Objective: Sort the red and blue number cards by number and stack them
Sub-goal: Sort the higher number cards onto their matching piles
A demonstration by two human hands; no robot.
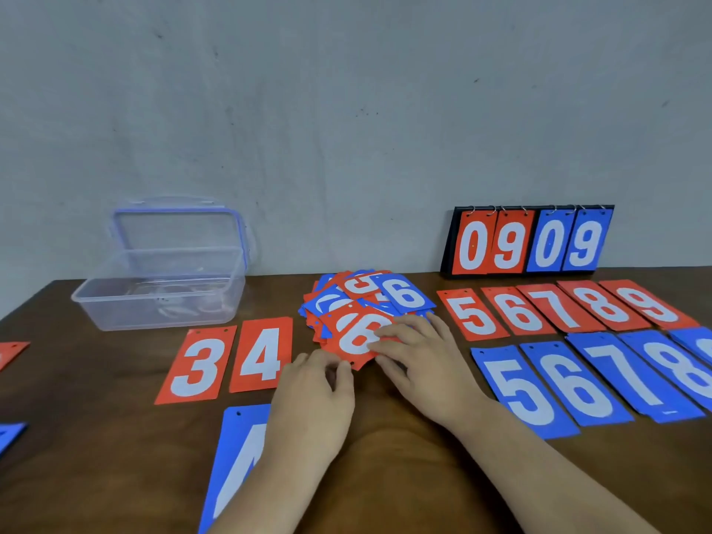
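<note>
A person's two hands work a loose pile of cards (346,302) at the middle of a brown table (96,379), where a red 6 card (358,333) lies tilted on top at the near side. The right hand (420,364) rests with fingers straight and relaxed, flat across that card's right edge, gripping nothing. The left hand (316,383) sits at the card's near corner with fingers curled and the thumb touching the corner; whether it pinches the card cannot be told. A blue 6 (404,294) tops the pile's far side. To the left lie a red 3 (200,364) and a red 4 (264,354) side by side, with a blue 4 (239,456) nearer, partly under the left forearm. To the right, a far row of red cards (562,310) runs 5 to 9, and a nearer row of blue cards (589,379) runs from 5 upward, cut off by the frame edge. Against the grey wall (346,109) stands a flip scoreboard (531,240) reading 0909; far left sits a clear plastic box (162,298), its lid (181,229) propped behind it
</note>
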